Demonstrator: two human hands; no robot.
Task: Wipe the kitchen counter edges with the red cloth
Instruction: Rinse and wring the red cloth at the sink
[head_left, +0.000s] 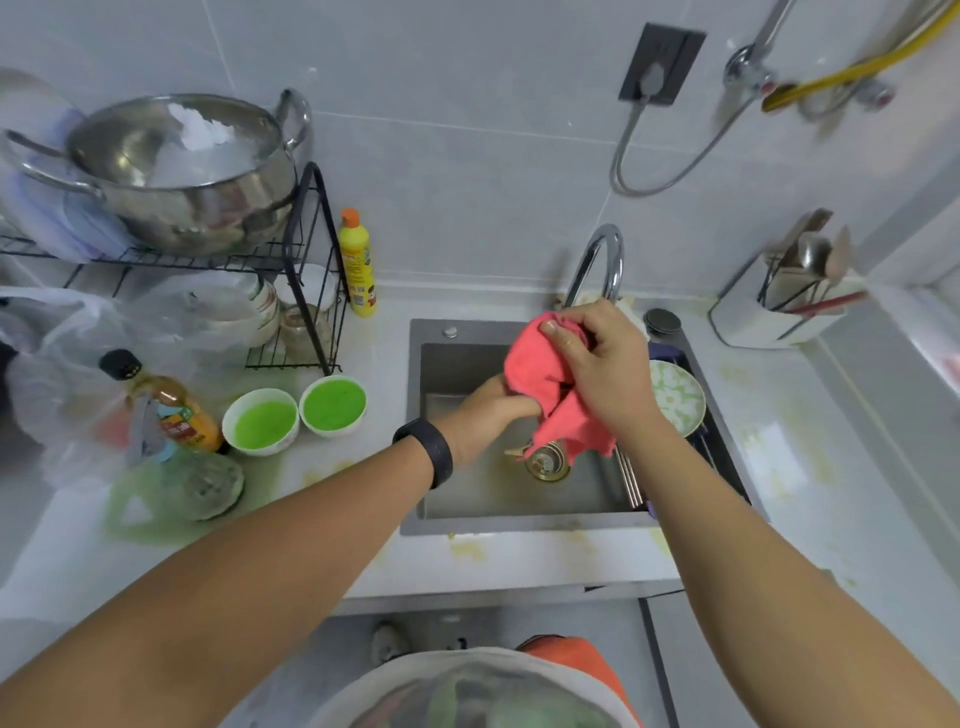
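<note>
Where cloth covers: left hand's fingers.

One head-worn wide-angle view looks forward and steeply down — close above the sink at the worktop's near edge.

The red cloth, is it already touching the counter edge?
No, both hands, left and right, hold the red cloth up over the sink, apart from the counter edge.
</note>
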